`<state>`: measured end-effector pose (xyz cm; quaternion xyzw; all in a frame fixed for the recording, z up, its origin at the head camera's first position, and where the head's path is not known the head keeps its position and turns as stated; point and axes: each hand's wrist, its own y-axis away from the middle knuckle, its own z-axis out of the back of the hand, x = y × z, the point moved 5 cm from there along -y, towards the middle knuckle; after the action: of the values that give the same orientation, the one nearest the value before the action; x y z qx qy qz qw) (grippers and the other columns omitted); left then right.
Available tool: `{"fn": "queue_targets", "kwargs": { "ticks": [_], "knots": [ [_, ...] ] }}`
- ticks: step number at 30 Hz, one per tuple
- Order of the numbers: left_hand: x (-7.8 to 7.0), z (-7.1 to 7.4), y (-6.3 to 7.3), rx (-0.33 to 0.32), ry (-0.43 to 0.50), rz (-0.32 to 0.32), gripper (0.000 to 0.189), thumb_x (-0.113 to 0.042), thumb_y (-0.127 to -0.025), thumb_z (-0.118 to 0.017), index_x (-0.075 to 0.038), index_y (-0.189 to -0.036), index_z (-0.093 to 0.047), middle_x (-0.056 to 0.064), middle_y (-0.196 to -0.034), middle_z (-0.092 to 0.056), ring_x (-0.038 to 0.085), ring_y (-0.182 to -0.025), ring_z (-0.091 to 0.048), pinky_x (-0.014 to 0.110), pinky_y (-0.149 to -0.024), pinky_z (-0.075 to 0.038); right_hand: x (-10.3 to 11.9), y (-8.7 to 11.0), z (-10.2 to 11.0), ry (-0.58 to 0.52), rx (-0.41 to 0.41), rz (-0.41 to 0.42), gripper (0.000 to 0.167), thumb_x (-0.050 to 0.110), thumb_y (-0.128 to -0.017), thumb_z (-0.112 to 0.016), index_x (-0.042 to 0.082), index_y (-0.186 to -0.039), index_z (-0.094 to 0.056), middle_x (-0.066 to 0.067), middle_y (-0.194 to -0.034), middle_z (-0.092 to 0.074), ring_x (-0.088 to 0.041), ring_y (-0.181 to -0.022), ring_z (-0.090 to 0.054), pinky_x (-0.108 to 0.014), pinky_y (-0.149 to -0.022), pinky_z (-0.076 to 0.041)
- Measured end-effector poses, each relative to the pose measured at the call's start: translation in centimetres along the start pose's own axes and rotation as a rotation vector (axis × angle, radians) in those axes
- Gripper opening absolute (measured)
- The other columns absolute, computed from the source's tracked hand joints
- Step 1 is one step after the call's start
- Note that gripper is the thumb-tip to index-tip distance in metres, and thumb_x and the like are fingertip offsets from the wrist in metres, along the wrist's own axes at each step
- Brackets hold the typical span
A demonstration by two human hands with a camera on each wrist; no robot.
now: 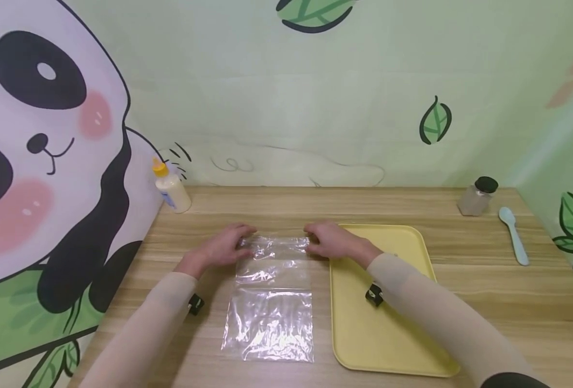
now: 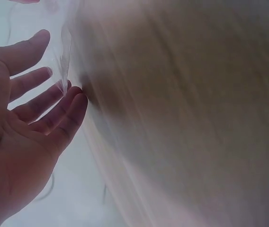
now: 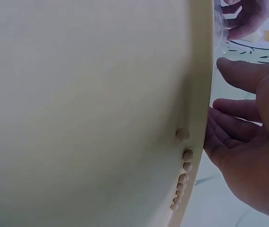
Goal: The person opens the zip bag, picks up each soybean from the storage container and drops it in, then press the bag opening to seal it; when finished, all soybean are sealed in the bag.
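A clear plastic bag (image 1: pixel 274 323) lies flat on the table, glossy with reflections and creased across. My left hand (image 1: pixel 222 247) is at its far left corner, fingers relaxed and thumb apart. In the left wrist view, the fingertips of the left hand (image 2: pixel 35 113) meet the edge of the film. At the far right corner is my right hand (image 1: pixel 334 241), over the corner of a yellow tray (image 1: pixel 381 328). The right wrist view shows the right hand (image 3: pixel 248 137) loosely spread beside the tray's rim; whether it touches the bag cannot be seen.
Several small round beads (image 3: pixel 183 178) line the tray's inner edge. A glue bottle (image 1: pixel 174 191) with a yellow cap stands at the back left. At the back right are a jar (image 1: pixel 475 199) with a black lid and a light blue spoon (image 1: pixel 515 240). A printed backdrop (image 1: pixel 267 108) borders the table.
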<state>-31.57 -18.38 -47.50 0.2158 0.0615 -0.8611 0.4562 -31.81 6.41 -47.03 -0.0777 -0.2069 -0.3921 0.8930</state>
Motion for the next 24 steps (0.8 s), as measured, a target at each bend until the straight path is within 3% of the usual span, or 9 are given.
{"fn": "queue_targets", "kwargs": {
  "ticks": [13, 18, 24],
  "knots": [
    [0.5, -0.1, -0.1, -0.009, 0.020, -0.004, 0.046, -0.015, -0.089, -0.068, 0.001, -0.130, -0.055, 0.016, -0.124, -0.060, 0.031, -0.113, -0.058, 0.045, -0.101, -0.050, 0.1, -0.7, -0.4, 0.012, 0.000, -0.055, 0.016, 0.022, -0.089, -0.070, 0.010, -0.089, -0.059, 0.002, -0.072, -0.053, -0.013, -0.067, -0.047, -0.024, -0.058, -0.043],
    [0.5, -0.2, -0.1, -0.052, 0.025, -0.050, 0.030, -0.003, -0.087, -0.066, 0.002, -0.116, -0.063, 0.013, -0.109, -0.064, 0.028, -0.100, -0.062, 0.042, -0.092, -0.056, 0.2, -1.0, -0.7, 0.030, 0.003, -0.072, 0.020, 0.020, -0.088, -0.070, 0.005, -0.101, -0.065, -0.002, -0.084, -0.063, -0.015, -0.076, -0.057, -0.028, -0.071, -0.053],
    [0.6, -0.3, -0.3, -0.056, 0.022, -0.048, 0.029, -0.002, -0.085, -0.068, 0.002, -0.113, -0.064, 0.014, -0.106, -0.066, 0.028, -0.098, -0.064, 0.041, -0.090, -0.056, 0.2, -1.2, -0.9, 0.040, 0.007, -0.093, 0.028, 0.017, -0.088, -0.070, 0.002, -0.111, -0.067, -0.009, -0.099, -0.069, -0.020, -0.089, -0.063, -0.032, -0.083, -0.057]
  ]
}}
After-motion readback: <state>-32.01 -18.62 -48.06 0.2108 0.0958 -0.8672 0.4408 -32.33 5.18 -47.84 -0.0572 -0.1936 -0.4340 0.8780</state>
